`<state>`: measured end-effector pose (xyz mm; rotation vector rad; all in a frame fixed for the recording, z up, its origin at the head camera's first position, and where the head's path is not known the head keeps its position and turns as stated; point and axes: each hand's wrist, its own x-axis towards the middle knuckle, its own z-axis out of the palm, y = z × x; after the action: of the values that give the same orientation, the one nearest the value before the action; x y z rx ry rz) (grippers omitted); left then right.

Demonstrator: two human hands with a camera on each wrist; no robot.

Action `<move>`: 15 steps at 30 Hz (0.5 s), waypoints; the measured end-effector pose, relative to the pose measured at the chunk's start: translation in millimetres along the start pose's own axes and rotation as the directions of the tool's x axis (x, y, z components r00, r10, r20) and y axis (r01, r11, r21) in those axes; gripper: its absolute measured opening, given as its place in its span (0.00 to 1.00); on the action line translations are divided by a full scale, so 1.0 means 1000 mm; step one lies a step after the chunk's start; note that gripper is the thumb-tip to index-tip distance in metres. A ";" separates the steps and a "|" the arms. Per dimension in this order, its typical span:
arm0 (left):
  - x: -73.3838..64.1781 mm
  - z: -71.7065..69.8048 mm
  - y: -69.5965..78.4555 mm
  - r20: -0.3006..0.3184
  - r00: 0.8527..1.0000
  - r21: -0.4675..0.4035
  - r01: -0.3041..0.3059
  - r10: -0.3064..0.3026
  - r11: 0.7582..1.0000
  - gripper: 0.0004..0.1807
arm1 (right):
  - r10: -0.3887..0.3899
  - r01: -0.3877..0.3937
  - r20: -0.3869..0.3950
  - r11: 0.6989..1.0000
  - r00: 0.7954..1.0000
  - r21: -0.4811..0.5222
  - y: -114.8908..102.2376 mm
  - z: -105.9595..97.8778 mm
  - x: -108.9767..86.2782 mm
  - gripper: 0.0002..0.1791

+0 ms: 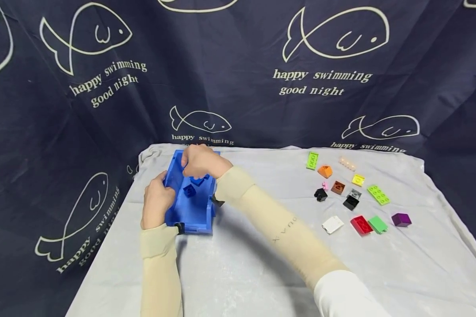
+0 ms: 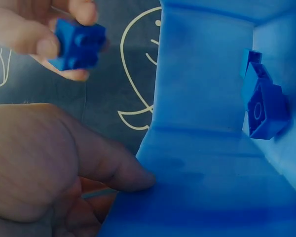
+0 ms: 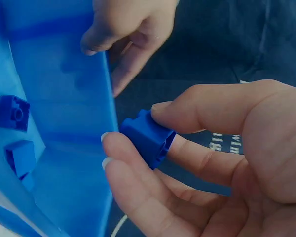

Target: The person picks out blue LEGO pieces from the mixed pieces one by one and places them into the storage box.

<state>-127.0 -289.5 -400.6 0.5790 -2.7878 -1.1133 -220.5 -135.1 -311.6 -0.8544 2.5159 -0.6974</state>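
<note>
A blue plastic bin stands on the left part of the table. My left hand grips its left wall, thumb on the inner face and fingers outside, as the left wrist view shows. Between thumb and fingertips my right hand pinches a blue toy brick with studs. That brick is close to the wall's edge in the right wrist view; in the head view the hand hides it. Several other blue bricks lie inside the bin.
Loose toy bricks are scattered on the table's right half, among them a lime one, a red one, a white one and a purple one. A dark fish-print curtain hangs behind the table.
</note>
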 end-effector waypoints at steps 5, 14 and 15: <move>0.001 0.001 0.000 0.005 1.000 0.005 -0.001 0.001 1.000 0.37 | 0.063 -0.063 0.047 0.998 0.997 -0.009 0.001 0.008 0.015 0.08; -0.002 0.002 0.002 0.016 1.000 -0.004 0.010 -0.010 1.000 0.37 | 0.222 -0.216 0.069 0.973 0.973 -0.082 0.012 0.019 0.034 0.08; -0.002 0.002 0.001 0.011 1.000 -0.007 0.009 -0.009 1.000 0.37 | 0.232 -0.226 0.059 0.970 0.971 -0.092 0.013 0.019 0.036 0.06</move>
<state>-126.2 -286.8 -400.9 0.5877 -2.7920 -1.1311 -243.2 -156.1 -341.4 -0.5904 2.5423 -0.4806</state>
